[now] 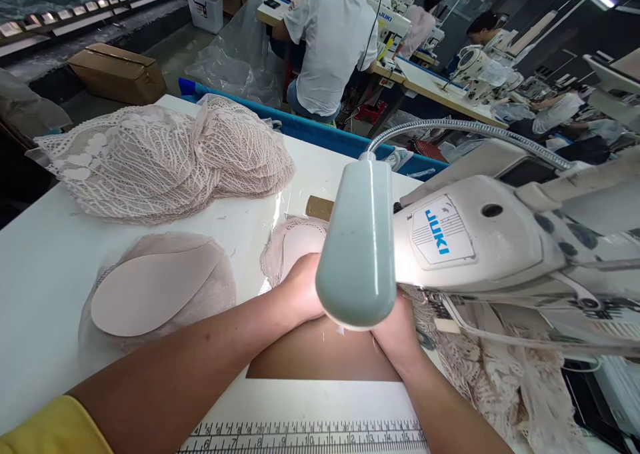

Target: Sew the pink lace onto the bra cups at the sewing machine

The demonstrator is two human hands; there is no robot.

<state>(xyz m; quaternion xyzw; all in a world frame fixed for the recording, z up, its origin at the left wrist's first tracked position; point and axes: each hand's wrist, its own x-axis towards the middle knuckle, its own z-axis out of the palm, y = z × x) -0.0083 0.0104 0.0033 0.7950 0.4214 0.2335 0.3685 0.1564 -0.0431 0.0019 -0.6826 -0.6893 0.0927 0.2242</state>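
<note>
Head view: lamp (pixel 356 247) partly hides left hand (pixel 304 286) and right hand (pixel 397 324), grip unclear; sewing machine (pixel 493 231) alongside.

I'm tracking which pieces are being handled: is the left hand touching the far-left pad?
Apart. In the head view, mesh and a strip of white table show between the left hand and the far-left pad.

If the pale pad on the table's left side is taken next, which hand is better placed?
Probably the left hand: its forearm passes beside that pale pad, while the right hand is farther away, at the lamp's opposite edge.
</note>
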